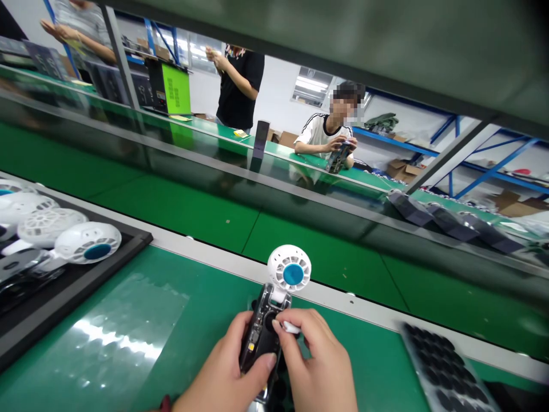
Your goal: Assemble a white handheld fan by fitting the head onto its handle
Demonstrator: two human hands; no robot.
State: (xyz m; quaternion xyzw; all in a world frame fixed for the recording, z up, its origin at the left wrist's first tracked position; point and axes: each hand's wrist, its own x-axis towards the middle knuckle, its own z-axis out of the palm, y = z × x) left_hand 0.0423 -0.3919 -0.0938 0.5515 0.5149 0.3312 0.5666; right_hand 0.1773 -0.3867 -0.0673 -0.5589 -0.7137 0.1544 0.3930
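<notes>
Left hand (234, 372): I wrap it around the dark, open handle of the small white handheld fan with blue hub (274, 309).
Right hand (315, 360): pinches a small white part (290, 327) against the handle.
Fan axis: upright, head pointing away from me, between both hands.
Writing: none legible.

Occlusions and crops, head view

Handheld fan (274, 309): lower body hidden behind left hand (223, 372) and right hand (319, 366); both wrists cut off at 6 o'clock. Small white part (291, 328) pinched in right fingertips, too small to identify. Black tray (64, 286) of fans cropped at 9 o'clock. Dark foam pad (446, 372) cropped at 5 o'clock. Standing people at 11–12 o'clock cut off above the shoulders.
</notes>
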